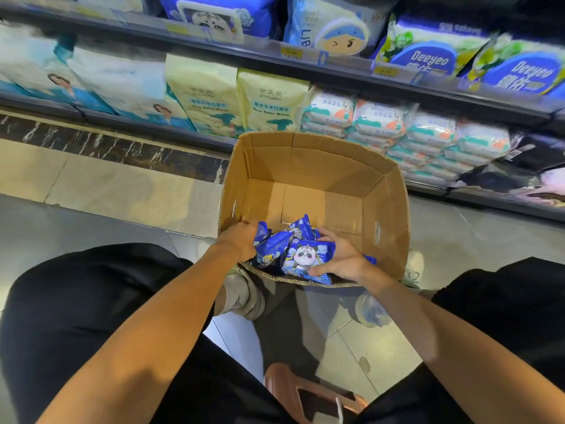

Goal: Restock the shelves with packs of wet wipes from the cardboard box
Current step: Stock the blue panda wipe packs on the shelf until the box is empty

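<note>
While both hands are down inside the cardboard box (388, 203), the remaining stock sits bunched against its near wall: a small cluster of blue wet-wipe packs (272, 246), the rest of the box floor bare. The box stands on the floor directly in front of the seated person, just short of the lower shelf (195, 139).

The right hand (342, 255) rests on the panda-print pack (305, 258), thumb along its near lower edge and fingers spread over its right end; the fingers are only lightly bent, and whether they have closed under the pack cannot be told. This pack lies nearly flat, printed face up, long axis running roughly left to right, its left end towards the other hand.

The left hand (241, 240) is curled, knuckles up, against the left side of the cluster. It appears to grip a pack, but the fingertips are hidden behind the hand and packaging, so the hold is not confirmed. The packs there are tipped on edge, corners pointing up and away towards the shelves.

Judgement: the panda-print pack lies directly under the right hand, which is the nearer for it; the tilted packs fall to the left. The lift would go up and forward, over the far wall of the box, towards the shelves beyond. Matching blue packs show on the upper shelf (305, 61).
</note>
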`<state>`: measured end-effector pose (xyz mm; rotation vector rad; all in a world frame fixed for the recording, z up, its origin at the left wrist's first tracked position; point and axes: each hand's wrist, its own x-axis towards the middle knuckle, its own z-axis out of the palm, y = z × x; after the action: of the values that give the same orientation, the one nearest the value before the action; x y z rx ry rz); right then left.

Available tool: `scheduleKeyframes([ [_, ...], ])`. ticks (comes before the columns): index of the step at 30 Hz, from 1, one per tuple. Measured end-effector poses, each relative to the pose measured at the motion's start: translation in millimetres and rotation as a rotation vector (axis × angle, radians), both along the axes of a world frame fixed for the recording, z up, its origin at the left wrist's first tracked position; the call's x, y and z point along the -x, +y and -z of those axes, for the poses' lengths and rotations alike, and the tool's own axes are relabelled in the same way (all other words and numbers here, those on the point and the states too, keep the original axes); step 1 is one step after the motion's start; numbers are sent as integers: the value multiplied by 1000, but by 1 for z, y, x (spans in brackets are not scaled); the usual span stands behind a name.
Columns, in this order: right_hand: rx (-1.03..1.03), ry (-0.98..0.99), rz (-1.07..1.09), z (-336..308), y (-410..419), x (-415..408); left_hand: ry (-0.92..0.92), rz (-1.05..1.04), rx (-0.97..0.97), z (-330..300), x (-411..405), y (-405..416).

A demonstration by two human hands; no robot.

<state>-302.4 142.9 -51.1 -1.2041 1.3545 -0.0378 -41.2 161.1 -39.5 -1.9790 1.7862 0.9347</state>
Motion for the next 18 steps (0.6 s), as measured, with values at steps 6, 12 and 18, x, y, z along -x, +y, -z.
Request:
scheduleKeyframes([
  [6,18,217,-81,14,6,5,10,7,-38,-3,4,3],
  [12,-59,394,-86,35,8,7,51,-14,-27,-4,5,6],
  [18,-121,414,-277,44,1,-19,115,-28,16,-5,4,6],
])
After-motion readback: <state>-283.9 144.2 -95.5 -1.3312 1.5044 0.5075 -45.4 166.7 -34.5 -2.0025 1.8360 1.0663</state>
